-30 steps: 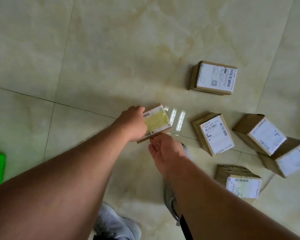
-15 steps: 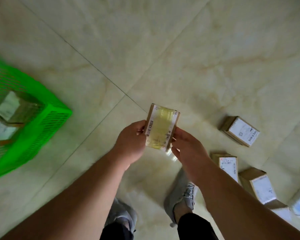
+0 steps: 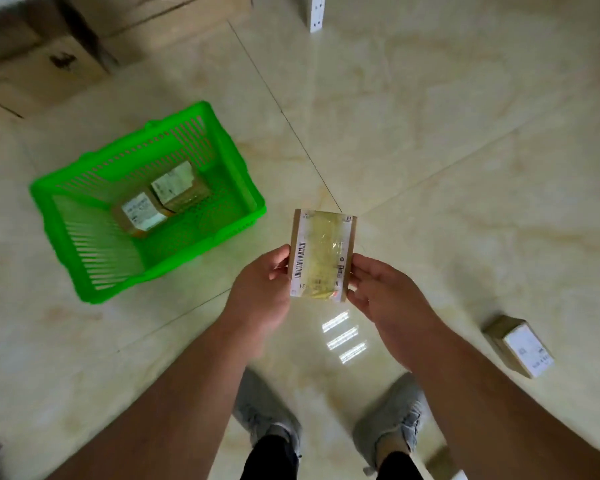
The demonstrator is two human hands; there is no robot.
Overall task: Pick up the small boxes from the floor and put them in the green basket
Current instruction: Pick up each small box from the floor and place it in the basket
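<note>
You hold the box (image 3: 323, 255) between both hands, left hand (image 3: 262, 292) and right hand (image 3: 385, 296) pinching its long sides, long axis pointing away from you. The basket (image 3: 238, 188) sits on the floor to your left and ahead, nearer your left hand.

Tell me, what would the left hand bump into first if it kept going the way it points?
Nothing, probably: the left hand points past the held box toward bare floor, right of the green basket. Depth is uncertain.
</note>
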